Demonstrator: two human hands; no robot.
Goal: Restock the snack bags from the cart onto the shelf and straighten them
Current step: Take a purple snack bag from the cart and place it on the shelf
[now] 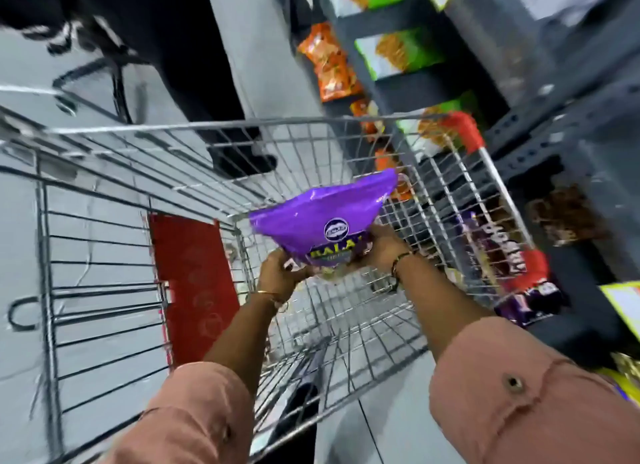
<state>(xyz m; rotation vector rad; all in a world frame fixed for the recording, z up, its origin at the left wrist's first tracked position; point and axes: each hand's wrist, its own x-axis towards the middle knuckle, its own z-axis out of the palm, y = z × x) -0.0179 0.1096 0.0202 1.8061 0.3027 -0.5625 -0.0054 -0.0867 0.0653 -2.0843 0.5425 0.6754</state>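
Observation:
A purple snack bag [322, 214] with a round logo and yellow lettering hangs above the wire cart [104, 221], held by both hands at its lower end. My left hand [277, 273] grips its bottom left corner. My right hand [384, 249] grips its bottom right edge. The dark shelf [540, 117] stands to the right of the cart, with more purple bags [498, 255] on a low level beside the cart's side. The view is tilted and blurred.
Orange snack bags [329, 65] and green-and-white packs [401, 55] fill the shelf's farther levels. A red panel [194, 276] sits inside the cart. A person in dark trousers [194, 48] stands beyond the cart on the grey floor. Yellow packs [623, 304] show at the right edge.

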